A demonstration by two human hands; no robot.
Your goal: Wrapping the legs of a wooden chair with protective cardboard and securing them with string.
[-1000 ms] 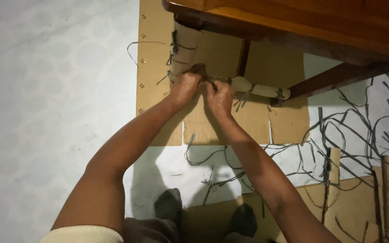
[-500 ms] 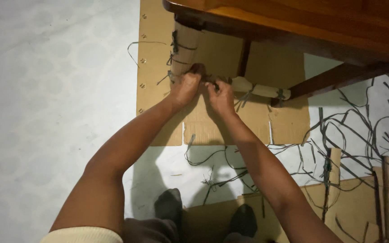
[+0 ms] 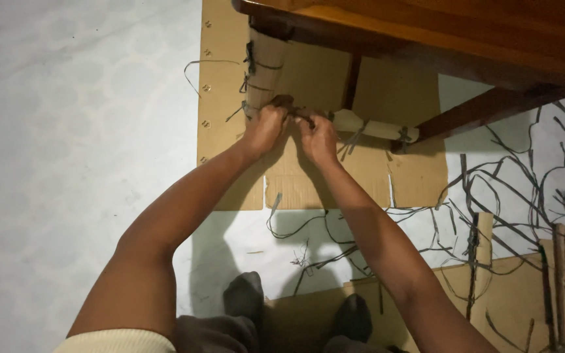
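Both your hands sit close together in the upper middle of the frame, just under the edge of the wooden bench [image 3: 426, 33]. Your left hand [image 3: 264, 127] is curled shut, fingertips pinching a dark strap [image 3: 281, 101] where it crosses the cardboard wrap [image 3: 264, 65] round the bench leg. Your right hand [image 3: 318, 138] is closed too, thumb & fingers pinching the same strap just beside the left, nearly touching it. Strap sits at the corner where the upright wrap meets a cardboard-wrapped rail [image 3: 371, 126] running to the right. More straps tie the wrap higher up. A flat cardboard sheet [image 3: 220, 98] lies on the pale floor [image 3: 67, 163] under it all. Loose straps [image 3: 524, 183] are scattered at right of frame, w/ more cardboard pieces [image 3: 511, 294] at lower right. Your socked feet [image 3: 243, 297] show at bottom centre.
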